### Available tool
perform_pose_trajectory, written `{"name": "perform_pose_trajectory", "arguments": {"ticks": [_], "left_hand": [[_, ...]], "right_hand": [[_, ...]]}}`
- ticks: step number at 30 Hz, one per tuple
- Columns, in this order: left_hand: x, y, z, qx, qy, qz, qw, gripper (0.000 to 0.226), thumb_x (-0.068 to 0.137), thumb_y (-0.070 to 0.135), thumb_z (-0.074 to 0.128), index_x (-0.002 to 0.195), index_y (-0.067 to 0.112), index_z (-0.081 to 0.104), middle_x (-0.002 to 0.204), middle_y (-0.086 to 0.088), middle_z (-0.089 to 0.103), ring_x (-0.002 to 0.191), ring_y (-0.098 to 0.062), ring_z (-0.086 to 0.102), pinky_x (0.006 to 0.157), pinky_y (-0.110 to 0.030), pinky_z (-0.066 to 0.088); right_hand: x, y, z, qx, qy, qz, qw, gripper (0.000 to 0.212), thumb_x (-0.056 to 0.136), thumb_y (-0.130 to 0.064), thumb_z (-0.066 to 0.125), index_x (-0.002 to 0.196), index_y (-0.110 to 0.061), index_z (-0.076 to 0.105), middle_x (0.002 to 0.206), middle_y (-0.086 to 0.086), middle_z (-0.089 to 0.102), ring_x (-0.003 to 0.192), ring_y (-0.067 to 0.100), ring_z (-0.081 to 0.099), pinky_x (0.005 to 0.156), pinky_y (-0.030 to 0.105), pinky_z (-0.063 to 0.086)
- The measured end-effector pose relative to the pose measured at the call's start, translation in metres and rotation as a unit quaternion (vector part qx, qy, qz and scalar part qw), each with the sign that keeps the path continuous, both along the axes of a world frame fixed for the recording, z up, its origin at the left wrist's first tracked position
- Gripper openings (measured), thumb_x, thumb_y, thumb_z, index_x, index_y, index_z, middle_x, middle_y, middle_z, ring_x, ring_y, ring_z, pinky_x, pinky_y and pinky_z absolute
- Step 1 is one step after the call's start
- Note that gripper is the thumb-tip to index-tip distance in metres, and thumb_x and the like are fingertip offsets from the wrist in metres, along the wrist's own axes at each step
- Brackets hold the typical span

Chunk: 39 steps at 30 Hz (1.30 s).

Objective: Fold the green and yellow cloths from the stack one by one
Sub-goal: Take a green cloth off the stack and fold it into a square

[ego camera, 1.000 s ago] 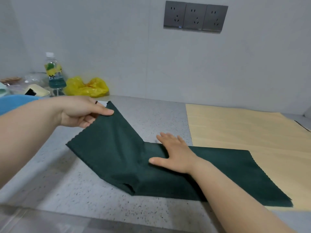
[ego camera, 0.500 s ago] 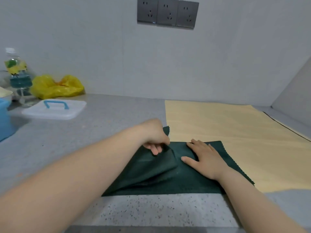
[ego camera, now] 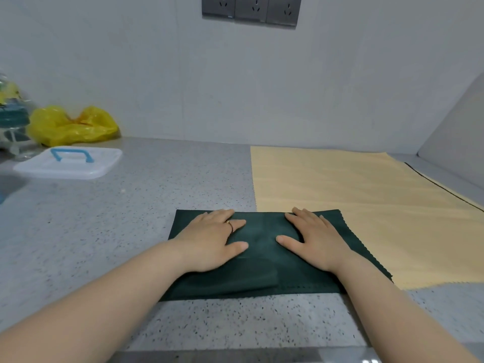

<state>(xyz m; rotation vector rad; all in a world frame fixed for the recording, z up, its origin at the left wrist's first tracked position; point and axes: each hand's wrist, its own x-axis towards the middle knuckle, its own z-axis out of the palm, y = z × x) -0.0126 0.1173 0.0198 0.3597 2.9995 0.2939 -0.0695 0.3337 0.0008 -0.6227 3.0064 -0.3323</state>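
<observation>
Left hand (ego camera: pixel 209 239) and right hand (ego camera: pixel 317 239) lie flat with straight fingers, grasping nothing, pressing the folded green cloth (ego camera: pixel 262 231) on the counter (ego camera: pixel 104 231) — its right edge overlaps the spread yellow cloth (ego camera: pixel 353 195). Far left: a white lid (ego camera: pixel 70 166) with a blue handle and a yellow bag (ego camera: pixel 70 125) — contents hidden.

Speckled grey tabletop (ego camera: pixel 117 231) runs beyond the left hand (ego camera: pixel 209 239) to a plain grey wall (ego camera: pixel 131 61). Three dark sockets (ego camera: pixel 250 7) are mounted high on it. A second wall (ego camera: pixel 455 132) angles in, beyond the right hand (ego camera: pixel 317 239).
</observation>
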Motion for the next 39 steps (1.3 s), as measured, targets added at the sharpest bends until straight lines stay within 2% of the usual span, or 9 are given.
{"name": "perform_pose_trajectory", "arguments": {"ticks": [1, 3, 9, 15, 19, 22, 26, 34, 39], "left_hand": [[0.002, -0.002, -0.006, -0.023, 0.008, 0.006, 1.000, 0.059, 0.095, 0.050, 0.028, 0.147, 0.029, 0.011, 0.156, 0.003, -0.002, 0.143, -0.012, -0.002, 0.114, -0.026, -0.003], [0.004, -0.004, -0.015, -0.035, 0.011, 0.028, 0.999, 0.059, 0.096, 0.050, 0.022, 0.147, 0.029, 0.001, 0.155, 0.003, -0.012, 0.142, -0.012, -0.012, 0.113, -0.028, -0.009], [0.002, -0.005, -0.021, -0.041, 0.001, 0.046, 0.998, 0.062, 0.093, 0.056, 0.018, 0.146, 0.031, -0.001, 0.155, 0.004, -0.011, 0.142, -0.010, -0.014, 0.114, -0.033, -0.010], [0.003, -0.004, -0.023, -0.057, -0.017, 0.038, 0.998, 0.089, 0.073, 0.079, 0.027, 0.145, 0.037, -0.005, 0.155, 0.002, -0.014, 0.141, -0.013, -0.018, 0.114, -0.042, -0.012], [0.003, -0.004, -0.024, -0.057, -0.012, 0.038, 0.998, 0.093, 0.069, 0.082, 0.028, 0.144, 0.038, -0.006, 0.155, 0.003, -0.014, 0.141, -0.012, -0.018, 0.114, -0.042, -0.012], [0.003, -0.004, -0.023, -0.055, -0.008, 0.038, 0.998, 0.094, 0.069, 0.082, 0.027, 0.144, 0.038, -0.006, 0.155, 0.004, -0.015, 0.141, -0.011, -0.018, 0.113, -0.040, -0.013], [0.005, -0.003, -0.023, -0.054, 0.002, 0.042, 0.998, 0.094, 0.073, 0.079, 0.028, 0.146, 0.030, -0.005, 0.155, 0.003, -0.013, 0.141, -0.011, -0.016, 0.113, -0.038, -0.012], [0.005, -0.013, -0.024, -0.037, 0.036, 0.080, 0.995, 0.067, 0.095, 0.052, 0.015, 0.147, 0.014, -0.002, 0.156, 0.000, -0.008, 0.142, -0.010, -0.009, 0.112, -0.024, -0.009], [0.017, -0.053, -0.021, -0.087, -0.001, 0.155, 0.984, 0.070, 0.091, 0.058, 0.008, 0.147, 0.018, -0.006, 0.155, 0.005, -0.009, 0.142, -0.008, -0.010, 0.110, -0.034, -0.018]], "right_hand": [[0.000, 0.000, 0.000, 0.001, 0.000, 0.000, 1.000, 0.067, 0.089, -0.060, 0.033, 0.145, -0.028, 0.018, 0.156, -0.007, 0.006, 0.143, 0.008, 0.002, 0.115, 0.030, -0.002], [0.000, 0.000, 0.000, 0.004, -0.001, 0.001, 1.000, 0.067, 0.089, -0.060, 0.033, 0.146, -0.028, 0.018, 0.156, -0.007, 0.005, 0.143, 0.008, 0.002, 0.115, 0.030, -0.002], [0.000, 0.000, 0.000, 0.008, -0.006, -0.001, 1.000, 0.067, 0.089, -0.060, 0.033, 0.146, -0.028, 0.017, 0.156, -0.008, 0.005, 0.143, 0.008, 0.001, 0.115, 0.030, -0.002], [0.003, -0.001, 0.003, 0.008, -0.009, -0.003, 1.000, 0.066, 0.089, -0.058, 0.034, 0.146, -0.028, 0.017, 0.156, -0.007, 0.005, 0.143, 0.008, 0.001, 0.115, 0.031, -0.003], [0.010, -0.007, 0.013, -0.030, 0.027, -0.009, 0.999, 0.057, 0.095, -0.045, 0.035, 0.146, -0.025, 0.018, 0.156, -0.005, 0.006, 0.143, 0.009, 0.001, 0.114, 0.029, -0.006], [0.016, -0.033, 0.022, -0.070, 0.066, 0.056, 0.994, 0.048, 0.098, -0.028, 0.033, 0.145, -0.021, 0.024, 0.155, -0.003, 0.014, 0.143, 0.011, 0.007, 0.111, 0.023, -0.004], [0.017, -0.073, 0.018, -0.065, 0.028, 0.118, 0.991, 0.045, 0.099, -0.015, 0.028, 0.144, -0.014, 0.026, 0.153, 0.000, 0.023, 0.141, 0.013, 0.017, 0.110, 0.022, 0.004], [0.010, -0.079, 0.001, 0.019, -0.008, 0.091, 0.996, 0.050, 0.100, -0.029, 0.022, 0.147, -0.017, 0.010, 0.156, -0.002, 0.005, 0.143, 0.009, 0.003, 0.114, 0.026, -0.002], [0.009, -0.079, 0.002, 0.033, -0.007, 0.091, 0.995, 0.050, 0.100, -0.028, 0.020, 0.147, -0.017, 0.010, 0.157, -0.002, 0.005, 0.144, 0.011, 0.003, 0.114, 0.027, -0.002]]}}
